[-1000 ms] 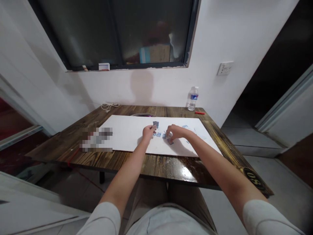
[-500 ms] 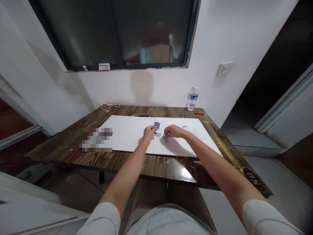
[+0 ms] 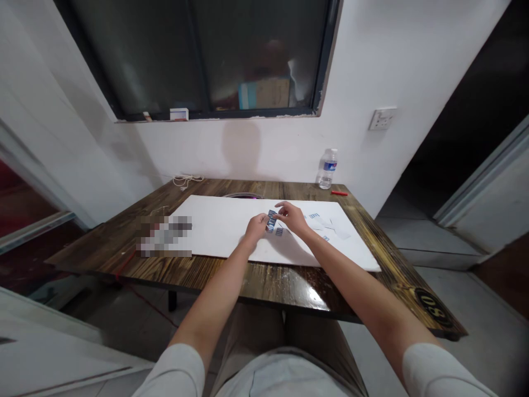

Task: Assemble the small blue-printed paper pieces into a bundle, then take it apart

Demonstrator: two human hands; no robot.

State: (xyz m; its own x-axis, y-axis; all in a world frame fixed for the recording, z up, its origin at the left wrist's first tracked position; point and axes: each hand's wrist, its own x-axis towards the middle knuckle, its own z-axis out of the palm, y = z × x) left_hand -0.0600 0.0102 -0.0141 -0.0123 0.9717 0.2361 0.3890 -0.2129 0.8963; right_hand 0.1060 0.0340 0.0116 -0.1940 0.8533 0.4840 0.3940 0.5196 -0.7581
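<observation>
My left hand (image 3: 258, 225) is closed on the edge of a small, flat, dark blue piece with pale markings (image 3: 271, 219), held above a white board. From the other side my right hand (image 3: 291, 215) meets the same piece, its fingers pinched at the upper right edge and one finger raised. Just below lies a small blue-and-white patterned piece (image 3: 279, 232) on the white board (image 3: 223, 226). More small blue pieces (image 3: 314, 216) and thin white paper sheets (image 3: 339, 230) lie right of my right hand.
The board rests on a dark wooden table (image 3: 206, 270). At the back stand a water bottle (image 3: 328, 170) and a red pen (image 3: 339, 193). A white cord (image 3: 187, 180) lies at the back left. The board's left end is blurred out.
My right hand has moved left and up to the dark blue piece in my left hand. The hands were apart before, and that piece now sits between them.
</observation>
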